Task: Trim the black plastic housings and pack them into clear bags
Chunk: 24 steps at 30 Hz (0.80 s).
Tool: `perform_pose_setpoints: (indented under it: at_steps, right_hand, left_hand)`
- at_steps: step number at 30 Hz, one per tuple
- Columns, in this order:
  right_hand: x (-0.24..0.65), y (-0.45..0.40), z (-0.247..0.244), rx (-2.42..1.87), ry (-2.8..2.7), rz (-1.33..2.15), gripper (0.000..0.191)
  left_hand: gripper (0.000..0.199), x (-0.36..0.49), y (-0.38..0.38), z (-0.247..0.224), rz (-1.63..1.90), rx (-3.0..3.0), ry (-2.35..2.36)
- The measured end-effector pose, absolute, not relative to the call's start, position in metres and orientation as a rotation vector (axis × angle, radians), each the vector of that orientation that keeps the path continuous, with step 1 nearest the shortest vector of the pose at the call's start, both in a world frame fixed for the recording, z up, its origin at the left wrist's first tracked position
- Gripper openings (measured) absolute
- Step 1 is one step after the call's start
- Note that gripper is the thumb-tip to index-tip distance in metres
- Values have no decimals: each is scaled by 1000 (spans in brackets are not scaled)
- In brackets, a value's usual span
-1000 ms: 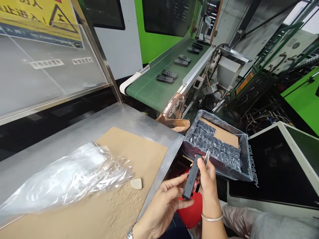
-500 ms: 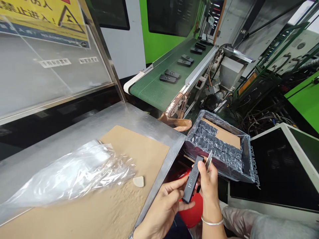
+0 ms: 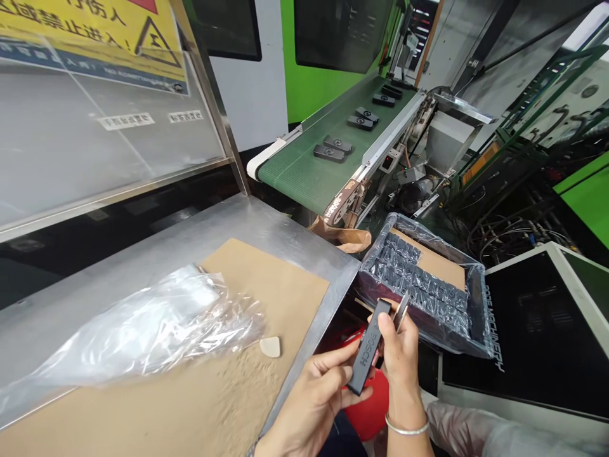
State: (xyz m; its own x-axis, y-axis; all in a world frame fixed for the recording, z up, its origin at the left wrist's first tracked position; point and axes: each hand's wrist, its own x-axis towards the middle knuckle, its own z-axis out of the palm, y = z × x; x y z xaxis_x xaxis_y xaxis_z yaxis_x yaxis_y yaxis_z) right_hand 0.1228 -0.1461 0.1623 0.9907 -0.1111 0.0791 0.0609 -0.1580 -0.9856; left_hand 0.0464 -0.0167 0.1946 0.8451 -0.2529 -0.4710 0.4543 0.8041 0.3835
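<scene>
My left hand is closed on the lower end of a long black plastic part with BOSCH lettering, holding it tilted off the table's edge. Closed round a knife, my right hand has its thumb against the part's upper end. The blade points up past the fingers, and the handle is mostly hidden by the hand. Beyond both hands stands a lined crate with rows of wrapped black parts.
A metal table on the left bears brown cardboard, a clear plastic bag and a small pale piece. Several black parts lie on a green conveyor belt. Something red is below my hands.
The view has shifted slightly, so the table, conveyor and crate appear farther right. Both hands keep their hold, and the black part looks turned a little.
</scene>
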Motion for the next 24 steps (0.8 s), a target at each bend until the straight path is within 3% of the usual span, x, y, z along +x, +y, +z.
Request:
perform_pose_setpoints:
  at_steps: [24]
  right_hand:
    - [122,-132,153,-1826,-141,-78,40]
  left_hand:
    - [27,41,-11,186,-266,459,620]
